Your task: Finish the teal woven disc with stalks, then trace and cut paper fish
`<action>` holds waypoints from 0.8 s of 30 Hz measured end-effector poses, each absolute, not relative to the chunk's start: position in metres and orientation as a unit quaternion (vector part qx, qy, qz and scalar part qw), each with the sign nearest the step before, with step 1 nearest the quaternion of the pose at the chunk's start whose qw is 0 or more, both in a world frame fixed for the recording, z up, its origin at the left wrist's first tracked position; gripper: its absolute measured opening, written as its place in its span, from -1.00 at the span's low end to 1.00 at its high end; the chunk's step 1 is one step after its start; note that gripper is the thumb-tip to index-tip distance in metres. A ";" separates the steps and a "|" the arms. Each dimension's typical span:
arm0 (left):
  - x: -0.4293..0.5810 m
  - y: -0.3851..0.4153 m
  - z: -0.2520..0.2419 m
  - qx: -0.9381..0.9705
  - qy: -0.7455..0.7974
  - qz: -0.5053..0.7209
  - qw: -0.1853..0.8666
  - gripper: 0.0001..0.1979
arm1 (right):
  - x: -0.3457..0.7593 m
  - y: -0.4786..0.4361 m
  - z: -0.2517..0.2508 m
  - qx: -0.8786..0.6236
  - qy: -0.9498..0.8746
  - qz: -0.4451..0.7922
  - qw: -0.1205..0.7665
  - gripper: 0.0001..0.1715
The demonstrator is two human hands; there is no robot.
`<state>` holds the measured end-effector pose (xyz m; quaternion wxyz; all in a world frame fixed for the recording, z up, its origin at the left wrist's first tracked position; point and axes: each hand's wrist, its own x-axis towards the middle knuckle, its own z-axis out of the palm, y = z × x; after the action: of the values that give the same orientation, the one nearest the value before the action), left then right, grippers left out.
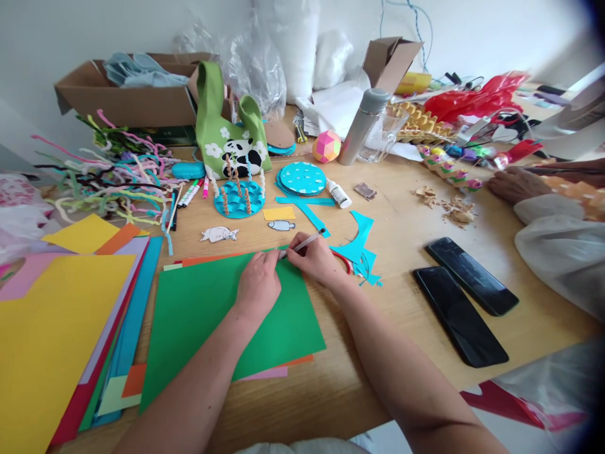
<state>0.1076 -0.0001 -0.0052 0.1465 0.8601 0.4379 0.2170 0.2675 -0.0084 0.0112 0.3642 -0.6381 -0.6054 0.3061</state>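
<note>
A slim, pale pen (309, 241) is pinched in my right hand (316, 260), its far end pointing up and right. My left hand (259, 280) is closed, with its fingertips meeting the pen's near end; whatever they grip is hidden. Both hands are over the top edge of a green sheet of paper (198, 321), which lies on orange and pink sheets. Just beyond them are a fish cutout (282, 225), a small yellow paper piece (278, 214) and a white animal cutout (219, 234). Scissors with red handles (344, 260) lie partly under blue paper scraps (357, 243).
Coloured paper (61, 328) is stacked at left, below tangled pipe cleaners (113, 170). Behind stand a blue disc with upright twisted stems (239, 200), a glue bottle (339, 194) and a flask (363, 126). Two phones (460, 315) lie right, near another person's hand (517, 191).
</note>
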 end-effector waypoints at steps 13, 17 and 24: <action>0.107 0.002 -0.005 0.860 0.436 0.224 0.144 -0.57 | 0.270 -0.007 0.010 -0.648 -0.601 0.297 0.362 -0.91; 0.107 0.004 -0.009 0.867 0.415 0.236 0.143 -0.58 | 0.270 -0.007 0.011 -0.651 -0.593 0.300 0.366 -0.92; 0.108 0.003 -0.010 0.871 0.413 0.234 0.130 -0.59 | 0.271 -0.006 0.008 -0.645 -0.593 0.301 0.376 -0.91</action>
<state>0.1079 0.0030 -0.0103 0.1299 0.8708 0.4125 0.2339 0.2707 -0.0060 0.0082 0.3757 -0.6452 -0.5934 0.3009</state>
